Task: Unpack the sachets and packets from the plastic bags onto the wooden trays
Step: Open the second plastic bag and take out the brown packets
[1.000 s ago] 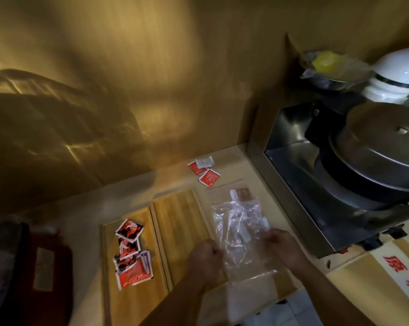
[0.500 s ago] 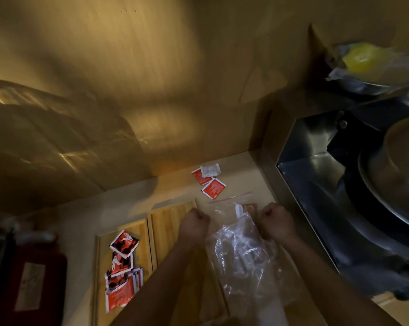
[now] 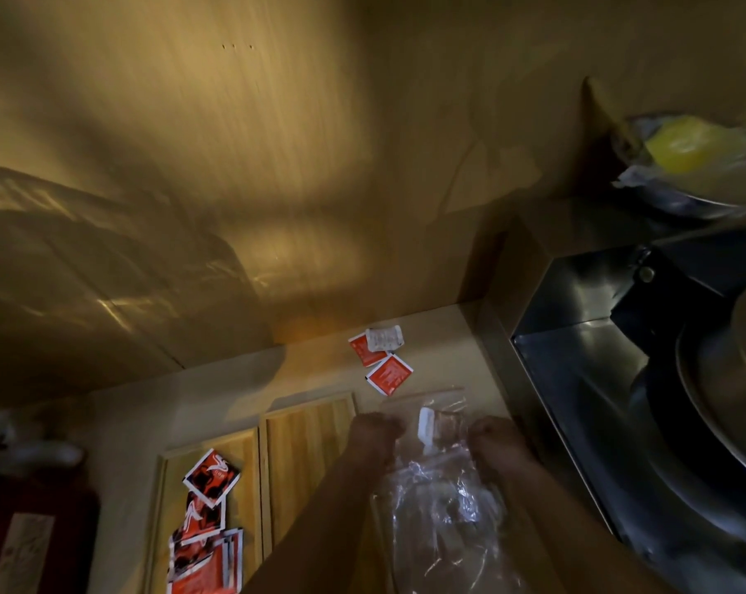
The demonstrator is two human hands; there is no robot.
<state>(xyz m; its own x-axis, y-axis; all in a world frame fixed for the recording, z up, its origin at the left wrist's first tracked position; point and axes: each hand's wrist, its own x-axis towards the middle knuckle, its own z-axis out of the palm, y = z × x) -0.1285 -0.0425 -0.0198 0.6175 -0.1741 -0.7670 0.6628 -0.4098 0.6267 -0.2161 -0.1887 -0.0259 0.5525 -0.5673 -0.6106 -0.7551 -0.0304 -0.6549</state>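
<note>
On a dim, pale tabletop (image 3: 140,405) against a wood-grain wall, a person's two bare hands pull at a crinkled clear plastic bag (image 3: 442,508). The left hand (image 3: 373,433) is balled into a fist, fingers curled shut on the bag's far left edge; the right hand (image 3: 495,439) is likewise clenched on its far right edge, and the bag hangs back between the forearms toward the camera. Just beyond the hands, a small white packet (image 3: 426,424) and a brownish one beside it show through clear plastic lying flat on the tabletop; whether that is part of the same bag cannot be told.

Two light wooden trays sit side by side left of the bag. The left wooden tray (image 3: 245,448) carries a loose pile of red, black and white square sachets (image 3: 206,520). The right wooden tray (image 3: 307,439) is partly covered by the left forearm. Farther back on the tabletop, near the wall, lie two orange-red square sachets (image 3: 388,373) and a small white sachet (image 3: 388,337), touching one another. To the right stands a dark stainless-steel appliance (image 3: 577,362) with a round metal lid, and above it a bowl holding something yellow under plastic wrap (image 3: 688,152).
</note>
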